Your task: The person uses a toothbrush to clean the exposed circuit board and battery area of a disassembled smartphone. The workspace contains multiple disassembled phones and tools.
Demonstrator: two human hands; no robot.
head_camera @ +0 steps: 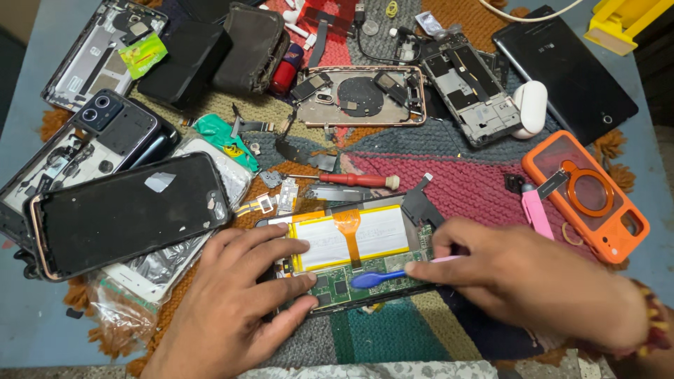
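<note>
An opened phone lies on the woven mat, its white battery with an orange flex strip and a green circuit board exposed. My left hand rests on its left end, fingers spread across the battery edge and board. My right hand grips a blue-tipped plastic pry tool, whose tip lies on the green board near the phone's lower edge.
A black phone screen lies left on other phone bodies. A red-handled screwdriver sits just beyond the opened phone. An orange phone case and pink tool lie right. Opened back covers, a tablet and small parts crowd the far side.
</note>
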